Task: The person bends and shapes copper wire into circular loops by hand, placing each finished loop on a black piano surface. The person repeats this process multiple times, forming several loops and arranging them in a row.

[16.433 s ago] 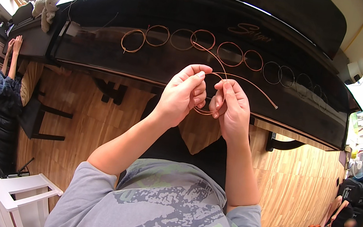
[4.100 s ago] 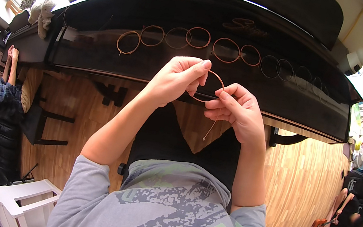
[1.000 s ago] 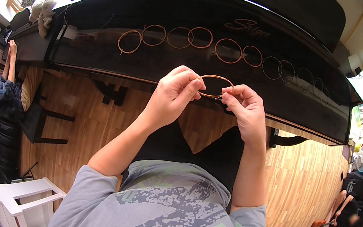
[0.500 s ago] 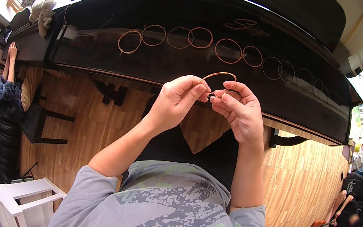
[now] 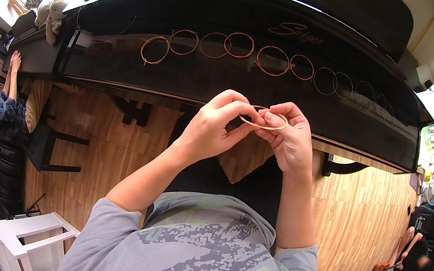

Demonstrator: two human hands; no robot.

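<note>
So the copper-coloured coil is up in the air by the middle of the near edge of the black piano lid, tipped nearly edge-on. Right hand has a pinch grip on it, wire passing over the fingers; left hand is pinching the other side, though I can't make out exactly what its fingertips touch. Imo the trick is a light but steady right pinch so the loop doesn't spring open, small wraps with the left, and no sharp bends or kinks. Further out, a row of coils runs along the lid: gold coil toward the left end, copper ones mid-lid, thin silvery coils toward the right end. Plush toy sits past the left end.
</note>
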